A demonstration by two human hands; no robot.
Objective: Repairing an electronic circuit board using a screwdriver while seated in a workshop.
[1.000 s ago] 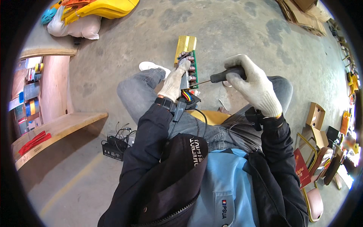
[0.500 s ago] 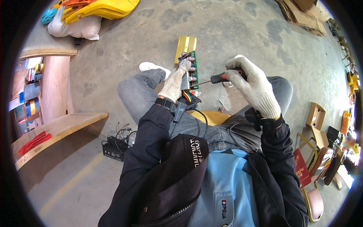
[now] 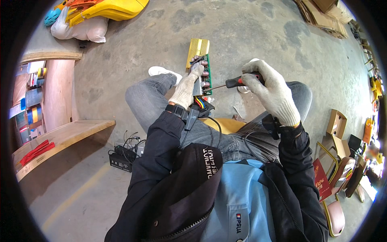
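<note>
In the upper centre of the frame there is an electronic unit (image 3: 204, 74), and it lies almost upright in the picture, with its lower end toward the person. The left hand (image 3: 187, 86), in a white knitted glove, grips this unit from its left side, with the fingers bent over its upper face; how the thumb is placed, I cannot tell. The unit has a gold finned plate (image 3: 197, 50) at its upper end, a green circuit board (image 3: 210, 76) along the right edge, and coloured wires (image 3: 199, 102) coming out at the lower end. To the right of centre, the right hand (image 3: 271, 88), gloved in the same way, is closed around the black and red handle of a screwdriver (image 3: 231, 83). Its thin shaft points to the left and its tip reaches the lower right corner of the unit; whether it sits in a screw is too small to see. In the lower left, a black box (image 3: 120, 161) with cables rests on the concrete floor (image 3: 258, 36), and a red cloth-like thing (image 3: 37, 152) lies on a wooden shelf (image 3: 76, 131).
</note>
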